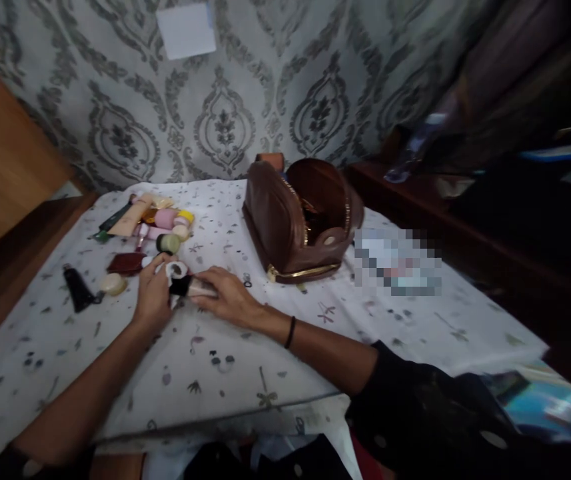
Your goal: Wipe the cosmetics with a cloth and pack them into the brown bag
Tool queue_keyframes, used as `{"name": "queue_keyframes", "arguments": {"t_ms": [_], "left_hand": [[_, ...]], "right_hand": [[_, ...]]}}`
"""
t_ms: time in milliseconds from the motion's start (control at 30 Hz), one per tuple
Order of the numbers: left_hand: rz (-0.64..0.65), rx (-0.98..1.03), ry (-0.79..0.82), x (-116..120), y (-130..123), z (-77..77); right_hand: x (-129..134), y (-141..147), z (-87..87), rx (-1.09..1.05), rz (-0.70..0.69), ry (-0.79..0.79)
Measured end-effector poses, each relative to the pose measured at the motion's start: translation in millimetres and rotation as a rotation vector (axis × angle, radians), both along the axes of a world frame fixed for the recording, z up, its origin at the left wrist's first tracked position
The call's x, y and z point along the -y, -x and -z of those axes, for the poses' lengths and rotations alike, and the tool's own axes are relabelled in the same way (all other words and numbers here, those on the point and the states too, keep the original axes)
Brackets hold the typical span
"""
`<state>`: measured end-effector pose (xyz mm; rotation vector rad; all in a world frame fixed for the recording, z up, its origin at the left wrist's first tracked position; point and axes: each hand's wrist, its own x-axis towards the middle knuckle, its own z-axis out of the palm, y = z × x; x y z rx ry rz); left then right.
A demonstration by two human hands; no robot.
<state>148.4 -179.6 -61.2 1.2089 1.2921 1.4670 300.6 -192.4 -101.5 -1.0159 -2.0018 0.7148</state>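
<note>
My right hand (230, 297) grips a small bottle with a pale beige body (201, 288) and a black cap (179, 287), held sideways. Its cap points toward my left hand (152, 293), whose fingers curl around a white round item (176, 269) with a dark middle. Whether the left fingers also touch the cap cannot be made out. Just beyond them lies a dark red flat bottle (126, 263). A cream-coloured round jar (113, 285) and a black tube (78, 288) rest to the left of that hand.
Several cosmetic tubes and jars, among them a beige tube (131, 217) and a green-lidded jar (168, 243), cluster at the back left. An unzipped brown bag (278, 223) stands at the back middle of the patterned white cloth (190, 380). A blurred-out flat item (400, 263) lies right of it.
</note>
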Motion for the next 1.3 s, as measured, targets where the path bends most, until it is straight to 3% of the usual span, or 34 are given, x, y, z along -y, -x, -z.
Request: {"name": "queue_keyframes", "arguments": {"t_ms": [133, 267, 500, 600, 700, 933, 1300], "left_hand": [[-0.045, 0.240, 0.058, -10, 0, 6.1], [-0.057, 0.324, 0.081, -14, 7, 9.5], [0.004, 0.219, -0.022, -6, 13, 5.0], [0.152, 0.102, -0.001, -2, 12, 3.2], [0.269, 0.108, 0.055, 0, 10, 3.3], [0.254, 0.293, 0.184, -3, 11, 2.4], [0.261, 0.304, 0.093, -2, 15, 3.3]], "right_hand": [[-3, -1, -0.3, -0.086, -0.006, 0.033], [-2, -3, -4.5, -0.168, 0.021, 0.099], [-1, -8, -9.5, -0.252, 0.069, 0.211], [-3, -8, -8.7, -0.272, 0.067, 0.227], [-5, -7, -5.7, -0.300, 0.050, 0.220], [-2, -4, -8.4, -0.281, 0.136, 0.147], [3, -3, -12.5, -0.310, 0.172, 0.089]]}}
